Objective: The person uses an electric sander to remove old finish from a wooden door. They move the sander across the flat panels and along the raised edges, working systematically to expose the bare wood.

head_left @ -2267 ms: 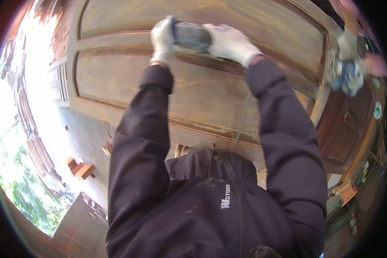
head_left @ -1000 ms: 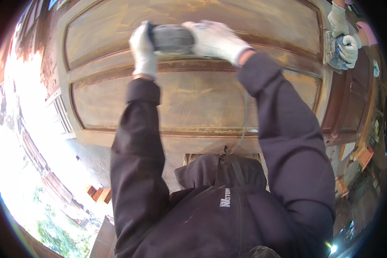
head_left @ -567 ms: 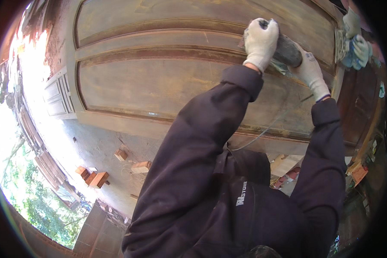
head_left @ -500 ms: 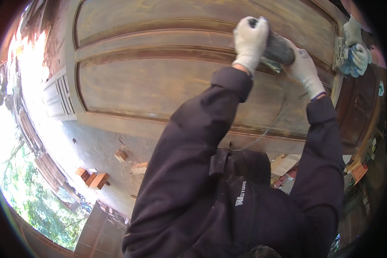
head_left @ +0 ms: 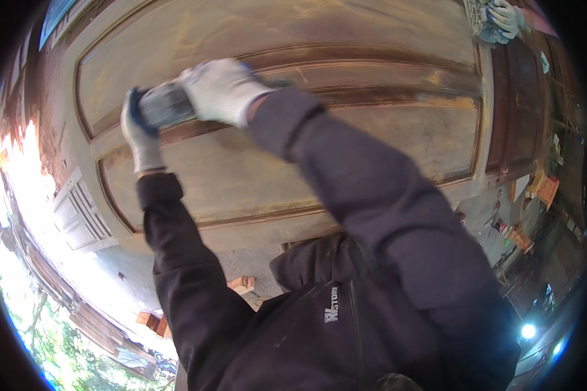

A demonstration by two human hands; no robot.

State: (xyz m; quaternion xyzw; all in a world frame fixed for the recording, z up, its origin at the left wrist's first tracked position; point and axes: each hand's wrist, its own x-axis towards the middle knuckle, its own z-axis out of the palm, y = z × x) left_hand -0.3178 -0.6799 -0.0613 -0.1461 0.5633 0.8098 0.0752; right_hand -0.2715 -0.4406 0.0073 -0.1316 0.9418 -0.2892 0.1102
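A brown panelled wooden door lies flat before me, its surface streaked with yellowish and dark patches. On its middle rail, toward the left end, sits a dark grey power sander, slightly blurred. My left hand, in a white glove with a blue palm, wraps round the sander's left end. The right hand, gloved alike, is closed over its other end, with the forearm reaching across the door. The gloves hide most of the sander's shape and its underside.
At the far right, a co-worker's gloved hand rests on a grey object at the door's edge. A darker panelled wood piece lies beyond that end. A slatted panel stands at left. Wooden blocks sit on the ground below.
Both hands and the sander have travelled far left along the door's rail. My view has shifted too. The co-worker's second hand no longer shows.
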